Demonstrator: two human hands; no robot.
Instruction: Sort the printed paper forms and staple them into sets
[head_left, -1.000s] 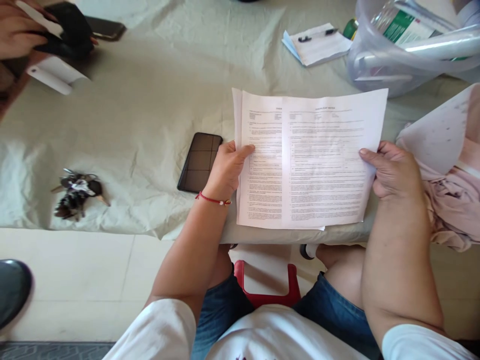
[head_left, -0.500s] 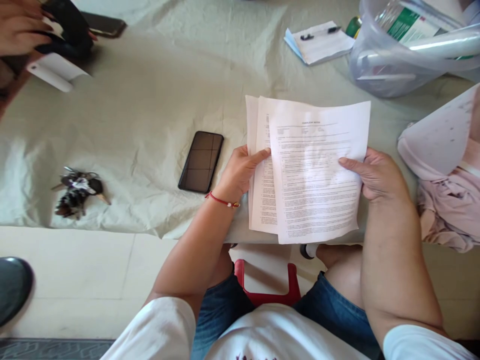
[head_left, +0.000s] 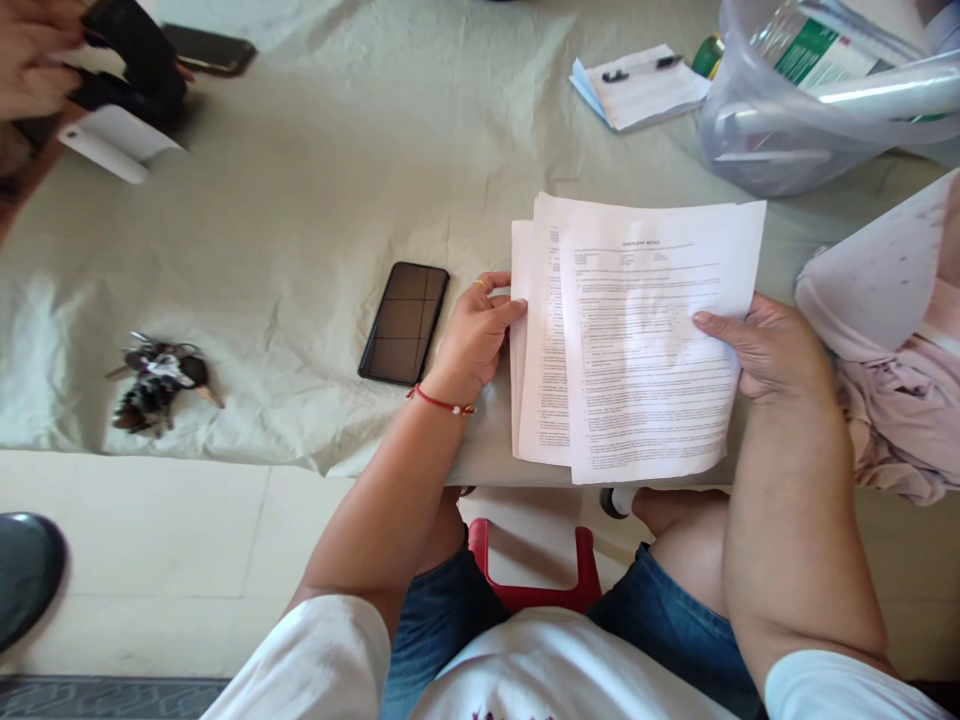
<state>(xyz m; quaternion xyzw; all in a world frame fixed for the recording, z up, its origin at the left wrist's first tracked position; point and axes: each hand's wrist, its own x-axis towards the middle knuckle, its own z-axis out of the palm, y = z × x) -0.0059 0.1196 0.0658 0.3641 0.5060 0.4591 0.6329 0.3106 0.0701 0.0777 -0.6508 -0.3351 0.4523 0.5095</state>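
1. A pale green cloth [head_left: 315, 200] is covering the table under both hands; its front edge is hanging down near the person's wrists.
2. A clear plastic tub [head_left: 757, 150] is standing well beyond the right fingertips; the picture edge is cutting it off, and the bottle inside is only partly showing.
3. The printed sheets [head_left: 637, 340] are lying fanned between the two hands, at the near table edge. The text is too small to read, and the lower sheets are mostly hidden by the top one.
4. The right hand [head_left: 772, 350] is pinching the right edge of the sheets: the thumb is lying on top, while the other fingers are hidden under the paper.
5. The left hand [head_left: 472, 335] is touching the left edge of the sheets with fingers curled together; I cannot tell if it is gripping.
6. A dark phone [head_left: 403, 322] is lying just left of the left fingers.
7. A bunch of keys [head_left: 157, 380] is lying far to the left, blurred.
8. Another person's hand [head_left: 34, 55] is half cut off at the top left corner, holding something black.
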